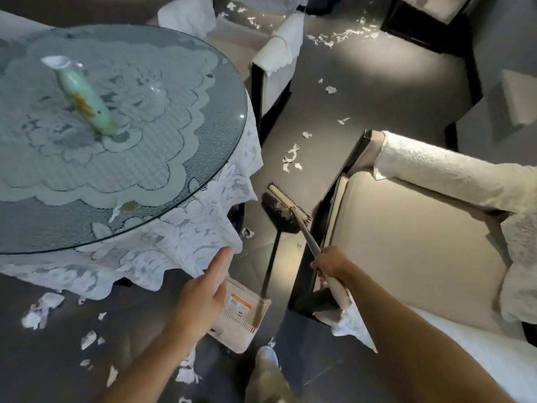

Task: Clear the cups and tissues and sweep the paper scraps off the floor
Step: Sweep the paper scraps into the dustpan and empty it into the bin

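Note:
My right hand (329, 264) grips the handle of a broom (287, 205), whose black-bristled head rests on the grey floor between the round table and a sofa. My left hand (207, 289) is open with the fingers straight, held over a beige dustpan (247, 314) that lies on the floor with its long handle pointing toward the broom head. White paper scraps (291, 157) lie on the floor beyond the broom. More scraps (40, 311) lie at lower left and further scraps (343, 34) at the far end. A crumpled scrap (247, 233) sits near the table's foot.
A round glass-topped table (203, 199) with a lace cloth stands at left, bearing a pale green vase (84, 97). A cream sofa (406, 242) with a white cover is at right. A chair (276, 68) stands behind the table. My shoe (268, 354) is by the dustpan.

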Available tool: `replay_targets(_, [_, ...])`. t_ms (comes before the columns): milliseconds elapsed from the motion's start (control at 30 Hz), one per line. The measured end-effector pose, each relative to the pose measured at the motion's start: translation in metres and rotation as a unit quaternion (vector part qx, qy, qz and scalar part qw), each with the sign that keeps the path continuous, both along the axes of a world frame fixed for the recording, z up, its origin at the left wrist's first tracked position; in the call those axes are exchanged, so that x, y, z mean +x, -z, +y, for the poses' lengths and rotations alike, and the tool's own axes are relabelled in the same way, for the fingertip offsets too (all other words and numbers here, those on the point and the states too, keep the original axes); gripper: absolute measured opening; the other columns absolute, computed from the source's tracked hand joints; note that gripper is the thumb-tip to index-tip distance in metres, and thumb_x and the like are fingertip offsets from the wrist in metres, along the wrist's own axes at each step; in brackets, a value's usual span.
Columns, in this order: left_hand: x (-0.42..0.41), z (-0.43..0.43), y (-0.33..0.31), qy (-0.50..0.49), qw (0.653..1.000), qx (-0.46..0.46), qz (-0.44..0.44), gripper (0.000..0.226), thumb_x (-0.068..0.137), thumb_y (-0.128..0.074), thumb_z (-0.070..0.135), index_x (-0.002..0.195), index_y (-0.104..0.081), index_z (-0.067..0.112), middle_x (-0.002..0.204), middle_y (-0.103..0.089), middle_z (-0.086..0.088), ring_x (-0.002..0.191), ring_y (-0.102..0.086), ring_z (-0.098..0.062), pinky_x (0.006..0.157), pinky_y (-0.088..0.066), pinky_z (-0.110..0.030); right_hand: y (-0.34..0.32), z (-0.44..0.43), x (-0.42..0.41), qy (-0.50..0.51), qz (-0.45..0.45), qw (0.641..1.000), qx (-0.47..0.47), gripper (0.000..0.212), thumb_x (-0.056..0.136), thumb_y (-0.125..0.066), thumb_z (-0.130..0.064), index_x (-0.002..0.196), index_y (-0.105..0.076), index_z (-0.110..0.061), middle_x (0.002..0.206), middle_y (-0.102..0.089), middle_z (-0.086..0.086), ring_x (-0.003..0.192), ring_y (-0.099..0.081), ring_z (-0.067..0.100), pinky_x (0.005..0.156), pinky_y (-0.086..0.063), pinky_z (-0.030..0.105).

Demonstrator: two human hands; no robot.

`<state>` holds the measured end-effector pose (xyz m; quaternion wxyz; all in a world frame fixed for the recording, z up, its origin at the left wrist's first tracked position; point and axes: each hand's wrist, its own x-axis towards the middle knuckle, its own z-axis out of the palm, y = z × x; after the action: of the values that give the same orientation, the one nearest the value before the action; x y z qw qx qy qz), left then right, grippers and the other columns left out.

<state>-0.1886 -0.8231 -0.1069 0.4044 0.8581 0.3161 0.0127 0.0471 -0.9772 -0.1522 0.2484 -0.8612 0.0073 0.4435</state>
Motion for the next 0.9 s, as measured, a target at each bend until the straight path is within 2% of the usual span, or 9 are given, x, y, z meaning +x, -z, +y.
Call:
replay_targets(67, [0.01, 0.004, 0.008, -0.016, 1.0, 0.003, 0.02, 0.081, 0.095, -0.049, 0.018, 0.114, -0.003, 0.082, 0.072, -0.055, 0.012, 0.063, -0.059, 0.0, 0.053, -0.045, -0.015, 0.012, 0.013, 0.022, -0.014, 0.0, 1.0, -0.013, 0.032, 0.088, -0.059, -0.006, 0.118, -0.051, 0.002, 0.079, -0.059, 0.011, 0.055, -0.057, 0.016, 0.047, -0.049, 0.025])
replay_targets(133, [0.016, 0.006, 0.01, -0.021, 0.999, 0.002, 0.027, 0.083, 0.094, -0.05, 0.016, 0.115, -0.005, 0.082, 0.057, -0.045, 0.008, 0.056, -0.056, 0.008, 0.044, -0.042, -0.014, 0.021, 0.023, 0.034, -0.024, 0.001, 0.999, -0.021, 0.031, 0.089, -0.058, -0.007, 0.118, -0.051, 0.002, 0.075, -0.06, 0.01, 0.056, -0.057, 0.016, 0.047, -0.049, 0.026])
replay_targets(267, [0.029, 0.01, 0.014, -0.023, 0.999, 0.011, 0.041, 0.084, 0.093, -0.051, 0.016, 0.116, -0.002, 0.081, 0.053, -0.044, 0.007, 0.06, -0.052, 0.017, 0.048, -0.041, -0.01, 0.042, 0.047, 0.055, -0.054, -0.002, 0.998, -0.039, 0.032, 0.09, -0.057, -0.01, 0.119, -0.051, 0.001, 0.073, -0.058, 0.008, 0.058, -0.057, 0.015, 0.044, -0.042, 0.023])
replay_targets(467, [0.027, 0.009, 0.01, -0.015, 0.999, 0.031, 0.04, 0.076, 0.093, -0.052, 0.015, 0.122, -0.008, 0.07, 0.047, -0.038, 0.01, 0.054, -0.052, 0.014, 0.041, -0.037, -0.012, 0.045, 0.055, 0.031, -0.162, 0.004, 0.981, -0.108, 0.034, 0.088, -0.057, -0.012, 0.119, -0.052, 0.0, 0.073, -0.055, 0.004, 0.058, -0.053, 0.013, 0.044, -0.037, 0.023])
replay_targets(567, [0.002, 0.008, 0.01, -0.017, 0.999, 0.016, 0.03, 0.079, 0.094, -0.051, 0.017, 0.119, -0.005, 0.077, 0.069, -0.055, 0.016, 0.058, -0.058, 0.005, 0.042, -0.04, -0.009, 0.041, 0.036, -0.015, -0.231, 0.012, 0.962, -0.144, 0.041, 0.083, -0.06, -0.005, 0.123, -0.053, 0.0, 0.087, -0.059, 0.007, 0.061, -0.049, 0.015, 0.05, -0.038, 0.023])
replay_targets(667, [-0.032, 0.005, 0.012, -0.023, 0.999, -0.024, -0.013, 0.082, 0.094, -0.051, 0.011, 0.118, -0.01, 0.078, 0.118, -0.048, 0.024, 0.096, -0.054, 0.006, 0.073, -0.041, -0.005, 0.029, 0.011, -0.065, -0.247, 0.015, 0.958, -0.146, 0.038, 0.088, -0.053, -0.009, 0.126, -0.052, -0.005, 0.112, -0.063, 0.012, 0.079, -0.055, 0.019, 0.067, -0.043, 0.025])
replay_targets(733, [-0.059, 0.003, 0.013, -0.023, 0.998, -0.041, -0.044, 0.081, 0.094, -0.051, 0.006, 0.122, -0.017, 0.074, 0.123, -0.045, 0.025, 0.101, -0.051, 0.011, 0.08, -0.037, -0.001, 0.016, -0.006, -0.102, -0.269, 0.027, 0.952, -0.146, 0.039, 0.09, -0.052, -0.013, 0.129, -0.051, -0.006, 0.115, -0.062, 0.013, 0.09, -0.058, 0.022, 0.075, -0.043, 0.027])
replay_targets(800, [-0.086, 0.0, 0.014, -0.017, 0.997, -0.047, -0.062, 0.078, 0.094, -0.051, 0.006, 0.127, -0.023, 0.07, 0.121, -0.047, 0.025, 0.093, -0.056, 0.011, 0.07, -0.037, 0.005, 0.005, -0.024, -0.144, -0.277, 0.038, 0.949, -0.144, 0.041, 0.089, -0.054, -0.012, 0.129, -0.051, -0.006, 0.112, -0.063, 0.013, 0.092, -0.059, 0.022, 0.077, -0.045, 0.029])
replay_targets(900, [-0.118, -0.005, 0.012, -0.008, 0.993, -0.062, -0.101, 0.077, 0.093, -0.05, 0.0, 0.13, -0.028, 0.064, 0.124, -0.042, 0.035, 0.107, -0.048, 0.017, 0.075, -0.035, 0.007, -0.007, -0.041, -0.198, -0.263, 0.049, 0.955, -0.132, 0.042, 0.086, -0.056, -0.005, 0.128, -0.053, -0.003, 0.121, -0.062, 0.019, 0.087, -0.062, 0.024, 0.076, -0.051, 0.033])
